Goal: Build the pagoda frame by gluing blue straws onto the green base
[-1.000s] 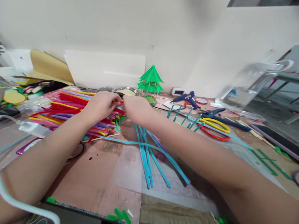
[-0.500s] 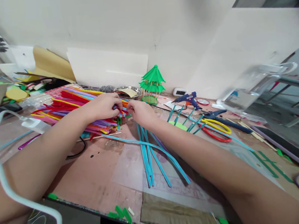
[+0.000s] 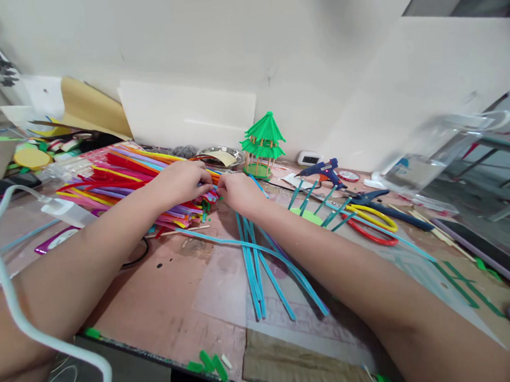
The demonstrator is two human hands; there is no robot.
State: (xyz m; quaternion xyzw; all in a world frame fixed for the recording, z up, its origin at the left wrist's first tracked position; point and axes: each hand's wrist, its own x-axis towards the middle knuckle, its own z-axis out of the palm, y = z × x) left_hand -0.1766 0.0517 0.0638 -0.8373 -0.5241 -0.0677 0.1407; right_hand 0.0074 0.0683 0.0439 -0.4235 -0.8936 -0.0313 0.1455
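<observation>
A thick bundle of many-coloured pipe cleaners (image 3: 123,166) lies on the left of the table. My left hand (image 3: 186,181) rests over its near right end, fingers curled and pinching among the stem tips. Close beside it, my right hand (image 3: 241,192) has thumb and fingers pressed together at the same tips. A blue pipe cleaner (image 3: 258,185) shows behind the right hand and seems to be in its pinch; the grip itself is partly hidden. Several loose light blue pipe cleaners (image 3: 253,273) lie below the right wrist, with a longer one across them.
Behind stands a small green-roofed pavilion model (image 3: 264,146). To the right are a green base with upright stems (image 3: 306,215), a glue gun (image 3: 324,171), red-and-yellow-handled pliers (image 3: 374,220) and a phone (image 3: 484,249). A white cable (image 3: 6,281) crosses my left arm; cardboard (image 3: 304,364) lies at the front edge.
My left fingers have shifted slightly at the bundle's end. A blue pipe cleaner now shows beyond my right hand. The whole view has moved slightly.
</observation>
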